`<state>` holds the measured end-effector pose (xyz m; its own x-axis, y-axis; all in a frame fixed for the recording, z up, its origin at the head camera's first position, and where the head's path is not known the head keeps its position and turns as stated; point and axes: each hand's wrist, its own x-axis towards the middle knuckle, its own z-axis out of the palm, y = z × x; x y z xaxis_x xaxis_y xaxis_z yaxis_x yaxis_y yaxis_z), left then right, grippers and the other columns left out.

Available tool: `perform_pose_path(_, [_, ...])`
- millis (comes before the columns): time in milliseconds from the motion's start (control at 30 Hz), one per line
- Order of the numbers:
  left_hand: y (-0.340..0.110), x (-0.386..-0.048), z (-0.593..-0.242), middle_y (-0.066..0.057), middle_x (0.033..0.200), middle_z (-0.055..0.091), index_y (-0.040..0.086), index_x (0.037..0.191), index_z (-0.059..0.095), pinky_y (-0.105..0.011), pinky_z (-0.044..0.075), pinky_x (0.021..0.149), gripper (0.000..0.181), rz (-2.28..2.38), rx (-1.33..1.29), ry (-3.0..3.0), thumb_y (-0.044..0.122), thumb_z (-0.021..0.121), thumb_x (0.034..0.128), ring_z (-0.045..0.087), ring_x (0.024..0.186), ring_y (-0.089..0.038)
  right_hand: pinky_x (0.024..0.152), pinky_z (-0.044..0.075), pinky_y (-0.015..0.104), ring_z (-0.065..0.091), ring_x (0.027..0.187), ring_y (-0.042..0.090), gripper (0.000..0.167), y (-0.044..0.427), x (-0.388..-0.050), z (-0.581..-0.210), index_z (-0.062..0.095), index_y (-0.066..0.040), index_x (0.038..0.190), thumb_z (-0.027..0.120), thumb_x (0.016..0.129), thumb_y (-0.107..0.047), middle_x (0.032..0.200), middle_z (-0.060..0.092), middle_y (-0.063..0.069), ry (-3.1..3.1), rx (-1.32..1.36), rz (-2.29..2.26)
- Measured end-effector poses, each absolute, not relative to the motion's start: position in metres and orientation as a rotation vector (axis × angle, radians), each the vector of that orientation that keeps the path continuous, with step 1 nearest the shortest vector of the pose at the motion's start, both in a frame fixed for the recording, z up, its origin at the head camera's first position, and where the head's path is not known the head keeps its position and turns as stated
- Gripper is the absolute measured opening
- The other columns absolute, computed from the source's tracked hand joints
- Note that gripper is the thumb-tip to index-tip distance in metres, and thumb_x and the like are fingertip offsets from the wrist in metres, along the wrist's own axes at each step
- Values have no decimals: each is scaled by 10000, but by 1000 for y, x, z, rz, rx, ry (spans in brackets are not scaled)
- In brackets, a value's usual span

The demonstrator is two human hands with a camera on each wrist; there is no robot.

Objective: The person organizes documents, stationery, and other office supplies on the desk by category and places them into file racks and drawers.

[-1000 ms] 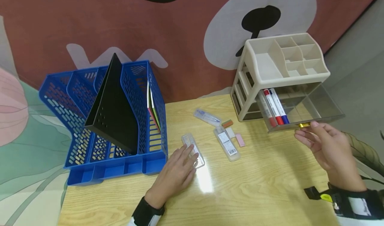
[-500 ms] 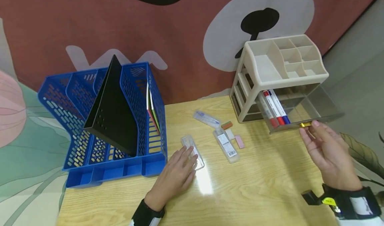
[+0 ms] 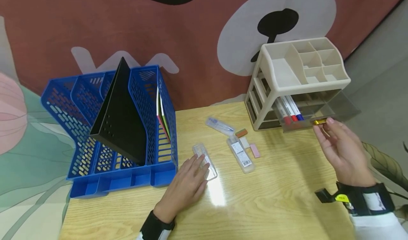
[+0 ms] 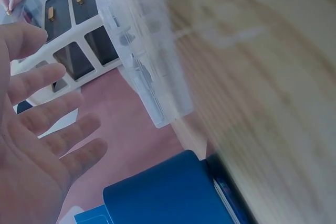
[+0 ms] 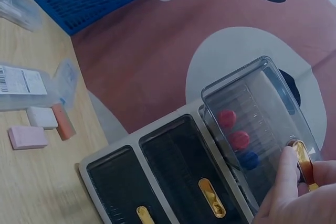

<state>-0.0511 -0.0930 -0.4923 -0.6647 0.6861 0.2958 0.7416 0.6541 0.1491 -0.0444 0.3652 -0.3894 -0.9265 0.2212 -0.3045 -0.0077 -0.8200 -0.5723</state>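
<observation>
At the right, my right hand (image 3: 345, 151) pinches the gold handle (image 3: 319, 121) of a clear drawer (image 3: 341, 107) pulled partway out of the cream organizer (image 3: 280, 87). Capped markers (image 3: 288, 107) with red and blue ends lie in the drawer's left side; the right wrist view shows thumb and fingers on the handle (image 5: 302, 157). My left hand (image 3: 185, 188) rests with extended fingers over a clear case (image 3: 200, 149) on the table, hiding part of it. Beside it lie a labelled case (image 3: 241, 154), another clear case (image 3: 220, 125), and brown (image 3: 241, 133), white (image 3: 244, 142) and pink (image 3: 254, 150) blocks.
A blue file rack (image 3: 124, 180) stands at the left, holding a black folder (image 3: 124, 126) and thin booklets (image 3: 163, 118). The organizer's top has small compartments (image 3: 329, 56). Behind the table (image 3: 255, 204) hangs a patterned cloth (image 3: 197, 31).
My right hand has moved up and left with the handle, and the drawer has slid further into the organizer, covering more of the markers. My left hand has stayed in place.
</observation>
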Motion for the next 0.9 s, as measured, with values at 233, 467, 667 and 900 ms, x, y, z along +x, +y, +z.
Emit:
perform_pose_path(233, [-96, -51, -494, -161, 1585, 477, 118, 1474, 565, -531, 420, 1174, 554, -373, -1162, -2668, 348, 665, 981, 479, 1444, -379, 1050, 524, 274, 622, 1196, 156, 244, 363, -62, -388, 597, -54, 1272, 581, 1029, -36, 1284, 565, 34, -935, -502, 2826])
perform_pose_path(467, [-99, -50, -495, -175, 1600, 453, 113, 1514, 519, -569, 416, 1165, 649, -383, -1170, -2678, 423, 676, 967, 431, 1478, -399, 1058, 519, 268, 600, 1200, 150, 252, 361, -79, -386, 588, -55, 1265, 610, 1015, -35, 1275, 553, 36, -967, -505, 2812])
perform_pose_path(667, [-101, -48, -495, -165, 1622, 424, 126, 1549, 473, -563, 389, 1188, 702, -361, -1169, -2701, 467, 665, 965, 385, 1509, -390, 1040, 533, 267, 629, 1134, 169, 195, 363, -93, -383, 580, -48, 1200, 616, 1010, -26, 1208, 566, 51, -938, -534, 2820])
perform_pose_path(900, [-104, -45, -495, -161, 1618, 433, 130, 1554, 464, -558, 403, 1179, 718, -341, -1162, -2700, 486, 662, 962, 394, 1505, -389, 1046, 529, 271, 634, 1123, 176, 207, 363, -106, -385, 571, -44, 1207, 617, 1007, -20, 1195, 565, 63, -958, -517, 2811])
